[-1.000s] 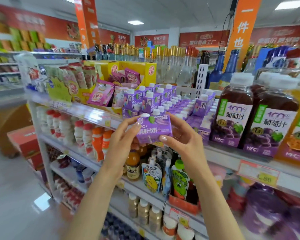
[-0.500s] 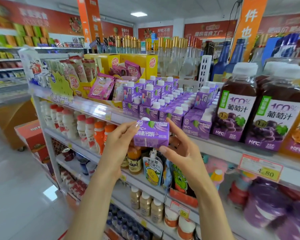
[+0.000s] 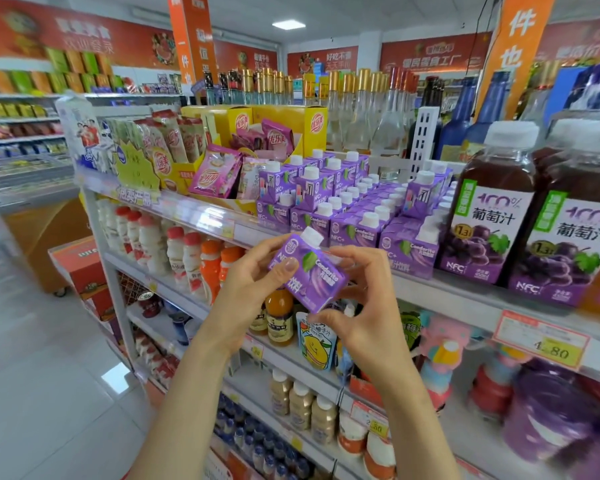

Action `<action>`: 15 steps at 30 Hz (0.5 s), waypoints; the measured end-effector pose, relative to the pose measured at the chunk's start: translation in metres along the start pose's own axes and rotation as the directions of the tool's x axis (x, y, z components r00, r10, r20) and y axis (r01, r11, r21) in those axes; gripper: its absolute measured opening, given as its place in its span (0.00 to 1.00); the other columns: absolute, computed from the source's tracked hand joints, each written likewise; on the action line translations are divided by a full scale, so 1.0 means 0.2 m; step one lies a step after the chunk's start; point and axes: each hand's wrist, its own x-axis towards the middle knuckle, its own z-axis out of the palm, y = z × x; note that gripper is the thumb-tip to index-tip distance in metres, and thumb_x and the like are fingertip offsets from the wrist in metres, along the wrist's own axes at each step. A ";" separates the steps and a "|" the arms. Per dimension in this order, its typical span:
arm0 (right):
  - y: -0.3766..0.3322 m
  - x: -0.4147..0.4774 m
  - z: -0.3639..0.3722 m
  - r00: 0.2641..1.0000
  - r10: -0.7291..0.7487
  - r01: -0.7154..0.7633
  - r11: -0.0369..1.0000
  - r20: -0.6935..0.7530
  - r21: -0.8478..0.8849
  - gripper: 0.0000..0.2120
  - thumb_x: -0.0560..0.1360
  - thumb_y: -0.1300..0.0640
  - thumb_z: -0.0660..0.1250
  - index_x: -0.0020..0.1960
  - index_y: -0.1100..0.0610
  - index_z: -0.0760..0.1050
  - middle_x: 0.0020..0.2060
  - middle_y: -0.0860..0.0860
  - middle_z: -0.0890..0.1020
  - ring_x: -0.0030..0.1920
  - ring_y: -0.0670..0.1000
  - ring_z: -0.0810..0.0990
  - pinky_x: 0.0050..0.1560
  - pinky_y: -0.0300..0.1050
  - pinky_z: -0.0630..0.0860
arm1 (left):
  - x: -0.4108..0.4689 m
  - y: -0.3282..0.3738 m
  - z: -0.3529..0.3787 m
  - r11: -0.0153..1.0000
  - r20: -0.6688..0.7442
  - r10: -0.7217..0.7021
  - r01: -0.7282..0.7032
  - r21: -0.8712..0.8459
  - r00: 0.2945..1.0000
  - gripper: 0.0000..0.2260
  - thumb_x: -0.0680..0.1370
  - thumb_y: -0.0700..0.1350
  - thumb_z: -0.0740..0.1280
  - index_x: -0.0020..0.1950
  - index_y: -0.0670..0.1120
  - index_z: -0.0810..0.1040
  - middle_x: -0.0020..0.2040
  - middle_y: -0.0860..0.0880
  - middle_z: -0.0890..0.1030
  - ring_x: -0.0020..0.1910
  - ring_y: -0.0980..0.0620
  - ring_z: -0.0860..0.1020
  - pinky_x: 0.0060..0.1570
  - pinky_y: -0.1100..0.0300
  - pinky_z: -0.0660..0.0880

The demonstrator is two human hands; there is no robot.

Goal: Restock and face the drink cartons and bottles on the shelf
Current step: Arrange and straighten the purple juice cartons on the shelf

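Purple with a white screw cap, a small drink carton [image 3: 309,275] is held in the air in front of the top shelf [image 3: 465,299], just below the front row of matching cartons [image 3: 354,220] and clear of them. It is tilted, with the cap pointing up and to the right and the printed face towards the camera. The left hand [image 3: 250,289] grasps its upper left end, thumb pressed on the front face and fingers curled over the top edge. The right hand [image 3: 364,306] grasps the other side, fingers curled behind the carton near the cap and the thumb pinching the lower corner. The cartons on the shelf stand upright in several rows, some stacked two high on the left. Just beside them on the right stand big grape juice bottles [image 3: 489,216] with white caps. To the left of the cartons sits a yellow box [image 3: 288,126] of pink sachets, and tall clear glass bottles [image 3: 361,109] stand behind. A yellow price tag [image 3: 541,344] hangs on the shelf edge below the juice bottles. The shelf below holds small orange bottles [image 3: 222,261] and a pouch [image 3: 316,341] with a lemon face.
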 end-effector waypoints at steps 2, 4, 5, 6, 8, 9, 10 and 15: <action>0.00 -0.01 0.01 1.000 -0.020 0.020 0.999 -0.001 -0.027 0.33 0.64 0.68 0.76 0.61 0.47 0.68 0.55 0.44 0.69 0.57 0.44 0.74 0.50 0.39 0.77 | 0.00 0.00 -0.02 1.000 0.011 0.005 -0.005 -0.014 1.000 0.18 0.70 0.49 0.67 0.60 0.51 0.76 0.52 0.53 0.83 0.53 0.55 0.80 0.49 0.65 0.76; 0.00 0.00 0.02 1.000 -0.025 0.025 0.999 -0.011 -0.035 0.33 0.63 0.70 0.76 0.61 0.49 0.68 0.55 0.46 0.68 0.56 0.45 0.74 0.50 0.39 0.77 | -0.01 -0.01 -0.03 1.000 0.007 0.018 -0.018 -0.024 1.000 0.19 0.69 0.48 0.67 0.59 0.51 0.76 0.52 0.52 0.83 0.53 0.54 0.80 0.49 0.64 0.77; 0.01 0.00 0.01 1.000 -0.023 0.022 0.999 -0.015 -0.036 0.32 0.63 0.71 0.76 0.60 0.50 0.68 0.55 0.46 0.68 0.56 0.44 0.74 0.50 0.39 0.77 | -0.01 0.00 -0.03 0.999 0.000 0.023 -0.023 -0.031 1.000 0.18 0.68 0.48 0.67 0.58 0.51 0.76 0.52 0.52 0.83 0.53 0.53 0.81 0.49 0.63 0.77; 0.01 0.00 0.01 1.000 -0.022 0.022 0.999 -0.013 -0.040 0.32 0.63 0.71 0.76 0.60 0.52 0.68 0.54 0.47 0.68 0.55 0.43 0.74 0.50 0.37 0.77 | -0.02 0.00 -0.03 0.999 -0.007 0.026 -0.026 -0.038 1.000 0.18 0.68 0.48 0.67 0.58 0.51 0.76 0.51 0.52 0.84 0.52 0.54 0.81 0.49 0.63 0.77; 0.01 0.00 0.01 1.000 -0.023 0.023 0.999 -0.011 -0.048 0.30 0.63 0.73 0.75 0.58 0.53 0.69 0.55 0.48 0.68 0.56 0.41 0.73 0.49 0.33 0.75 | -0.02 0.00 -0.03 0.998 -0.020 0.037 -0.037 -0.048 0.999 0.17 0.68 0.47 0.68 0.56 0.51 0.77 0.49 0.53 0.84 0.50 0.55 0.81 0.47 0.65 0.77; 0.01 0.01 0.02 1.000 -0.026 0.025 0.999 -0.017 -0.042 0.30 0.62 0.74 0.75 0.57 0.53 0.69 0.56 0.49 0.68 0.56 0.40 0.73 0.49 0.32 0.75 | -0.02 0.01 -0.04 0.998 -0.024 0.043 -0.044 -0.051 0.999 0.17 0.67 0.47 0.68 0.56 0.50 0.77 0.48 0.53 0.84 0.49 0.56 0.81 0.46 0.65 0.77; 0.01 0.01 0.03 0.999 -0.028 0.027 0.999 -0.025 -0.029 0.30 0.62 0.75 0.74 0.56 0.52 0.69 0.57 0.49 0.68 0.57 0.40 0.73 0.48 0.31 0.74 | -0.02 0.02 -0.04 0.998 -0.029 0.047 -0.049 -0.047 0.998 0.17 0.67 0.47 0.68 0.55 0.49 0.77 0.47 0.53 0.84 0.48 0.56 0.81 0.45 0.66 0.76; 0.00 -0.01 0.06 0.992 0.120 -0.122 0.988 0.033 0.092 0.30 0.68 0.71 0.73 0.58 0.47 0.64 0.52 0.32 0.75 0.52 0.41 0.79 0.50 0.37 0.77 | -0.03 0.06 -0.03 0.990 -0.112 0.134 -0.129 0.047 0.985 0.19 0.64 0.52 0.77 0.53 0.55 0.78 0.48 0.55 0.84 0.48 0.55 0.81 0.46 0.63 0.78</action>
